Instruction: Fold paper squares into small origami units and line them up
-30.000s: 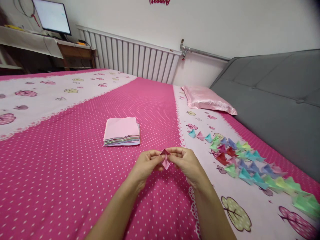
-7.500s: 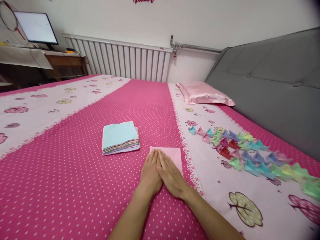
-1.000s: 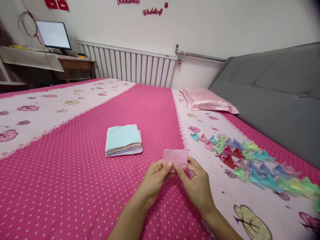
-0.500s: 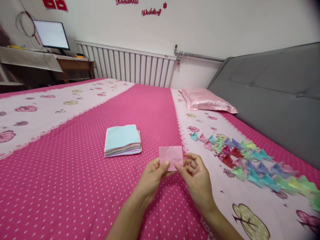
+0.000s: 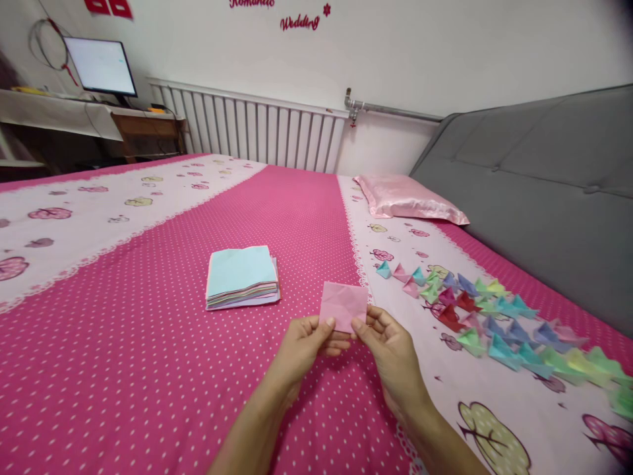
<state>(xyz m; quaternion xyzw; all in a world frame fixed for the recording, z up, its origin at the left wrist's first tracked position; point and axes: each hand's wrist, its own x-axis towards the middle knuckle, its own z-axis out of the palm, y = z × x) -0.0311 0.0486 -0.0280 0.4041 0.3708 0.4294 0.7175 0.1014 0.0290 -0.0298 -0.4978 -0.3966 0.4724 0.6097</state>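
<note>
A folded pink sheet of paper [image 5: 343, 305], roughly rectangular with crease lines, is held up above the bed between both hands. My left hand [image 5: 304, 346] pinches its lower left corner, thumb on the front and fingers behind. At the lower right edge, my right hand [image 5: 388, 346] grips it the same way. Left of the hands lies a stack of coloured paper squares [image 5: 242, 274], light blue on top. Several folded paper boats [image 5: 504, 349] in blue, green, red, pink, purple and yellow stand in rows to the right.
A pink dotted bedspread [image 5: 148, 356] with pale printed bands covers the bed. A shiny pink pillow [image 5: 408, 198] rests near the grey headboard [image 5: 544, 171]. Behind are a white radiator [image 5: 252, 125] and, at far left, a desk with a monitor [image 5: 101, 66].
The pink paper has risen slightly, shifted a little right and tilted. My left fingers beneath it have spread somewhat. The stack and boats stay where they were.
</note>
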